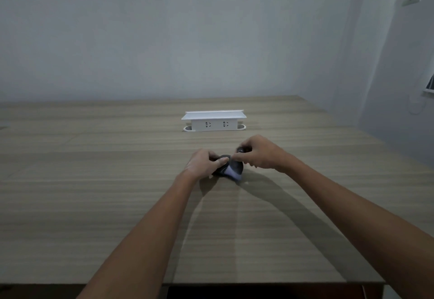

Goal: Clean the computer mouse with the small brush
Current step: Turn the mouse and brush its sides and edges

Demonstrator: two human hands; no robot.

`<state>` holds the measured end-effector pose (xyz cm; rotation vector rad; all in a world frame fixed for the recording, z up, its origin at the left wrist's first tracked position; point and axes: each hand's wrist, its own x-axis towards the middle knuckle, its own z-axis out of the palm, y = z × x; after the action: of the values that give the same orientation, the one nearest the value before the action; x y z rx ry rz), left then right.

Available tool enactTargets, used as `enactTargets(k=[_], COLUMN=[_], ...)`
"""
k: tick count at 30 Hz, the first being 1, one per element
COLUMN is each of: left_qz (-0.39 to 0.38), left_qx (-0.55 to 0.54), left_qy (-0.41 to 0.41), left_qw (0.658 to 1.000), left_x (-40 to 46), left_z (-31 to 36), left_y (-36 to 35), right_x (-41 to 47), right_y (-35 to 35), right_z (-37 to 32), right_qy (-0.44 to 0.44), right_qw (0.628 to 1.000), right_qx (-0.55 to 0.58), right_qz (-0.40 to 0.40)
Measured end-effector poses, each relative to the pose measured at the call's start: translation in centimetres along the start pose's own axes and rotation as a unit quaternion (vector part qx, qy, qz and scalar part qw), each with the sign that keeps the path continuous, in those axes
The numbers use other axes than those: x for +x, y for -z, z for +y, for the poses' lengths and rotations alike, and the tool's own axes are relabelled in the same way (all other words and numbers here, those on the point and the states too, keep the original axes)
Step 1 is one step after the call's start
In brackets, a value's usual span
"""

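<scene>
A dark computer mouse (231, 169) with a pale blue-grey patch on its near side rests on the wooden table (117, 193), in the middle of the view. My left hand (203, 163) grips its left side, thumb across the top. My right hand (260, 153) is closed around a small dark object (241, 150), probably the brush, held just above the mouse's far right end. The brush's bristles are hidden by my fingers.
A white pop-up socket box (213, 120) stands in the table behind my hands. A grey wall rises behind the table. The table's near edge (258, 283) runs along the bottom, and its right edge slants away at the right.
</scene>
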<state>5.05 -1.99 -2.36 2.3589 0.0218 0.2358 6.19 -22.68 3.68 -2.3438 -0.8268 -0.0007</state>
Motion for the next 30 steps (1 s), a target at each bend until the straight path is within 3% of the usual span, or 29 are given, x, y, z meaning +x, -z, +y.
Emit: enactTargets(k=[4, 8, 13, 17, 21, 23, 26, 30], left_qz=[0.008, 0.012, 0.015, 0.011, 0.013, 0.018, 0.016, 0.018], left_qx=[-0.013, -0.017, -0.028, -0.03, -0.045, -0.047, -0.049, -0.054], left_qy=[0.013, 0.015, 0.024, 0.022, 0.031, 0.028, 0.023, 0.028], left_qw=[1.0, 1.0, 0.999, 0.999, 0.998, 0.998, 0.998, 0.998], left_x=[0.0, 0.2, 0.1, 0.1, 0.1, 0.1, 0.0, -0.1], left_z=[-0.1, -0.1, -0.2, 0.0, -0.3, -0.4, -0.4, -0.3], left_y=[-0.1, -0.1, -0.2, -0.1, -0.3, -0.3, -0.2, -0.2], right_x=[0.5, -0.3, 0.5, 0.0, 0.2, -0.2, -0.8, -0.5], right_y=[0.3, 0.2, 0.3, 0.2, 0.0, 0.2, -0.1, 0.1], right_z=[1.0, -0.3, 0.9, 0.3, 1.4, 1.6, 1.0, 1.9], right_qy=[-0.012, 0.025, 0.029, 0.062, 0.073, 0.075, 0.094, 0.049], right_qw=[0.994, 0.998, 0.993, 0.998, 0.989, 0.992, 0.995, 0.99], right_qx=[-0.072, 0.021, -0.085, -0.015, -0.09, -0.053, 0.01, -0.055], right_qz=[0.076, -0.045, 0.075, -0.017, 0.088, 0.089, 0.024, 0.117])
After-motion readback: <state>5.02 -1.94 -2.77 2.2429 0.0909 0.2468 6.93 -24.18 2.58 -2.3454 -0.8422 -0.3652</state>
